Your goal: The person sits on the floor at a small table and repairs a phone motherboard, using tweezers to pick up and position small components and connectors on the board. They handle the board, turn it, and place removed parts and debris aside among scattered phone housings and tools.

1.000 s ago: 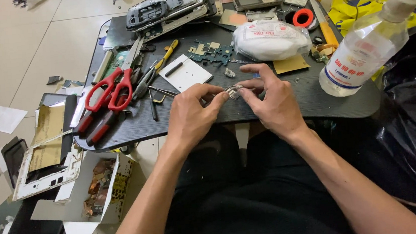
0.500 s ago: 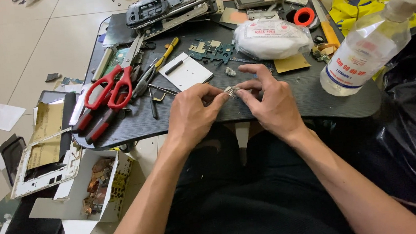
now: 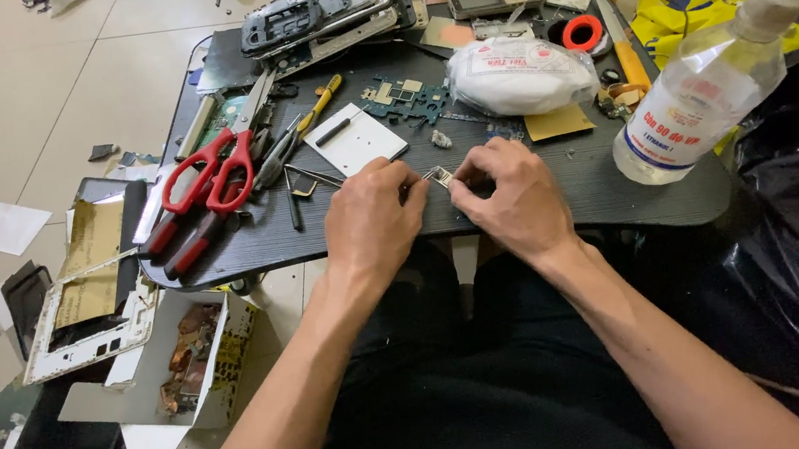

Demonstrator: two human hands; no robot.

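Hands meet over the near edge of the low dark work table (image 3: 609,196), fingers curled narrow. The left hand (image 3: 372,219) and the right hand (image 3: 505,196) both pinch a small silvery metal part (image 3: 438,175) between thumb and fingertips — it sits just above the tabletop, right between the two hands. The part is tiny, thin and shiny, roughly rectangular; finer detail cannot be told.

Left of the left hand lie red-handled scissors (image 3: 208,179) among grey pliers and tweezers (image 3: 283,158), near a white rectangular plate (image 3: 355,138). Beyond the hands are a green circuit board (image 3: 405,99) and a white cloth bundle in clear plastic (image 3: 519,74). A clear plastic squeeze bottle with a white cap (image 3: 701,97) leans at the table's right end, well apart from the right hand.

Open tabletop shows between the right hand and the bottle — the left side is crowded with tools. The table's near edge runs just under the wrists. Below the left edge, on the tiled floor, lie a white phone frame (image 3: 90,324) and a torn white cardboard box (image 3: 176,369).
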